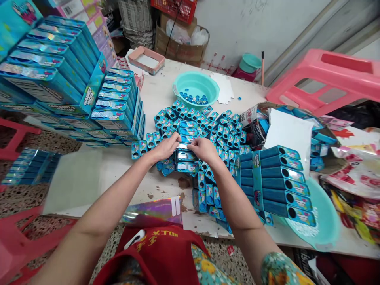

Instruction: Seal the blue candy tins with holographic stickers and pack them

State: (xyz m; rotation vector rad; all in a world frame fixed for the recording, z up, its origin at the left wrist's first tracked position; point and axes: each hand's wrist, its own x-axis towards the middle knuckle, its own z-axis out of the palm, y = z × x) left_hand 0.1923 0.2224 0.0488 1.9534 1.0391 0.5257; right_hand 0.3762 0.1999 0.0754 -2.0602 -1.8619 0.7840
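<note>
In the head view, a row of small blue candy boxes (187, 166) stands in the middle of the table in front of me. A short shiny, whitish strip (183, 146) lies across the top of one of these boxes. My left hand (170, 148) has its fingers pinched at the strip's left end. At the right end, the thumb and fingers of my right hand (204, 149) are pressed together. Around both hands are many more blue boxes (202, 180) with dark round holes in their ends. My fingers hide part of the strip.
Stacked blue cartons (71, 63) rise at the left. A turquoise basin (211, 89) with blue caps sits behind the boxes; another basin (329, 225) with white pieces is at the right, beside banded long boxes (274, 184). A pink stool (323, 75) stands at the back right.
</note>
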